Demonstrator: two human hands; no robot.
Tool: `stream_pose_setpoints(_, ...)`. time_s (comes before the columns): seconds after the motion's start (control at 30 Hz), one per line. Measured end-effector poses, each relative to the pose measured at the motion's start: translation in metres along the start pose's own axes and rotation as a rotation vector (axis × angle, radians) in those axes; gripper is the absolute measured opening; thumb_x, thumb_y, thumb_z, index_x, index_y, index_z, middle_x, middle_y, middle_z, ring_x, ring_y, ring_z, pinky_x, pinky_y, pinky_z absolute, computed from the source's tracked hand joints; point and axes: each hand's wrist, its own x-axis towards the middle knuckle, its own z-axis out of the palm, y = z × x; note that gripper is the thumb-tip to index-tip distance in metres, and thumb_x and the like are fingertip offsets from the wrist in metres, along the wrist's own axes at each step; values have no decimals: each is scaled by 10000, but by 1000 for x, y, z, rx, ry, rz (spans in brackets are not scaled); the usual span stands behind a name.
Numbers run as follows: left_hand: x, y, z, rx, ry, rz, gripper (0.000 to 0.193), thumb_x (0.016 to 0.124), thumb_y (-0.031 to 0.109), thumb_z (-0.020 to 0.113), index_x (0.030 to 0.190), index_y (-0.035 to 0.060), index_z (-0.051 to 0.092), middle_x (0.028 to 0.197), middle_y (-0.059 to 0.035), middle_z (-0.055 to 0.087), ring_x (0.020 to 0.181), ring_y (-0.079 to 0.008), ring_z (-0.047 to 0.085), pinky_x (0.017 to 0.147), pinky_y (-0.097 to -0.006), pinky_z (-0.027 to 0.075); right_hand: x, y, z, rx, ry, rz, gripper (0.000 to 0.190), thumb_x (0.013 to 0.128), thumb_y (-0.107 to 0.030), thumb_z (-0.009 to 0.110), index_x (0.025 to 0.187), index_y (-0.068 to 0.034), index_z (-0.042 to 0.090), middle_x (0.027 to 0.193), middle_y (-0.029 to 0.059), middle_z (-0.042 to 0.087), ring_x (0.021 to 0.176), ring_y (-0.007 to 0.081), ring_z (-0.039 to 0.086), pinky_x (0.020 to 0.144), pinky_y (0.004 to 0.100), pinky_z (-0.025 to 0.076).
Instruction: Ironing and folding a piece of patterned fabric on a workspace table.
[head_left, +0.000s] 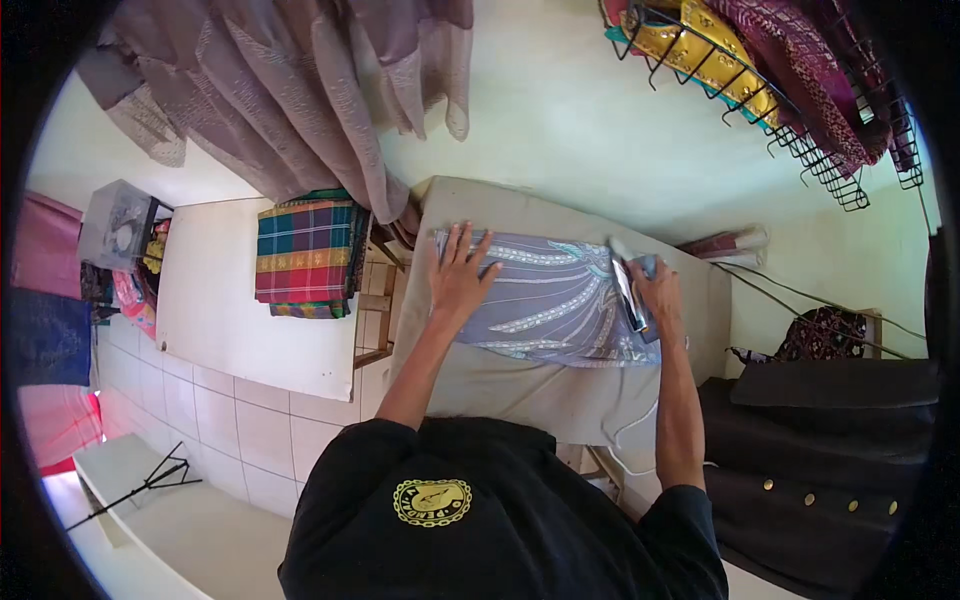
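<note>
A folded blue-grey patterned cloth (525, 300) lies on a padded ironing table (555, 401) with a beige cover. My left hand (459, 277) rests flat on the cloth's left part, fingers spread. At the cloth's right end, my right hand (658, 296) grips a clothes iron (631, 296). The iron looks tilted, with a shiny face showing towards the left; whether it touches the cloth I cannot tell. A white cord (634, 429) hangs over the table's near edge, below my right forearm.
On a white table (247, 360) to the left sits a stack of folded plaid cloths (304, 251). Curtains (300, 97) hang above it. A black wire rack (720, 56) with fabrics is on the wall at upper right. A dark garment with gold buttons (810, 450) lies at right.
</note>
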Motion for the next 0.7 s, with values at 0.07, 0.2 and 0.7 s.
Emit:
stream_pose_setpoints(0.07, -7, -21, -7, 61, -5, -64, 588, 934, 510, 517, 1474, 303, 407, 1566, -82, 311, 1452, -328, 244, 1174, -561, 110, -11, -39, -8, -148, -109, -219, 658, 810, -584, 659, 1185, -44, 643, 855, 303, 667, 812, 461, 657, 754, 521, 530)
stream_pose_setpoints(0.2, -15, -41, -13, -2, 1, -145, 570, 972, 454, 477, 1506, 308, 342, 1577, -82, 282, 1454, -312, 249, 1156, -590, 150, -9, -83, 2, -108, -28, -150, 611, 810, -579, 662, 1153, -73, 657, 842, 291, 672, 782, 454, 662, 707, 512, 541)
stream_pose_setpoints(0.7, -19, -45, -1, -148, 135, -229, 612, 968, 205, 443, 1531, 80, 236, 1557, -122, 316, 1446, -317, 279, 1148, -541, 226, 9, -276, 56, 28, -185, -490, 553, 838, -546, 644, 1106, -62, 651, 818, 286, 669, 793, 452, 673, 705, 504, 561)
